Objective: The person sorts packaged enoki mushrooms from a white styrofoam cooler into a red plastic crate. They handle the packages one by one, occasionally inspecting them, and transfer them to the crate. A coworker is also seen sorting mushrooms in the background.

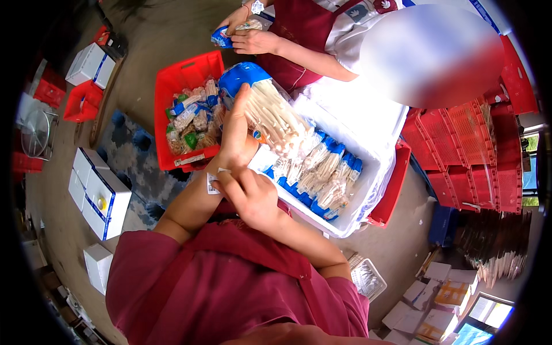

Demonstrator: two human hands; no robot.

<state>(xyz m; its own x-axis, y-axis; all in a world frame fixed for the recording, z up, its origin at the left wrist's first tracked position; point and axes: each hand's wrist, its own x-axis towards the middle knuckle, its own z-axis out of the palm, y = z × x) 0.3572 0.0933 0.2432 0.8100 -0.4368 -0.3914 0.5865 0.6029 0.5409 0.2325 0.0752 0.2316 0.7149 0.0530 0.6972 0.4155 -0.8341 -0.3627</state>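
My left hand [238, 129] holds a large clear bag of enoki mushrooms [276, 114] with a blue printed end, its thumb lying along the near side. The bag is tilted over the corner of a white foam box [340, 230]. My right hand [254, 196] is at my left forearm, fingertips pinching the edge of a small white printed label [212, 183] there. Inside the foam box lie rows of blue-and-clear mushroom packs [325, 168]. To the left, a red plastic crate [166, 99] holds several loose small mushroom packs [189, 114].
Across from me, a co-worker in a dark red apron [297, 30] holds a blue-ended pack [222, 38]. Red crates [457, 142] are stacked at right. White boxes [101, 194] stand at left; a white basket [368, 280] and cartons [435, 302] sit at lower right.
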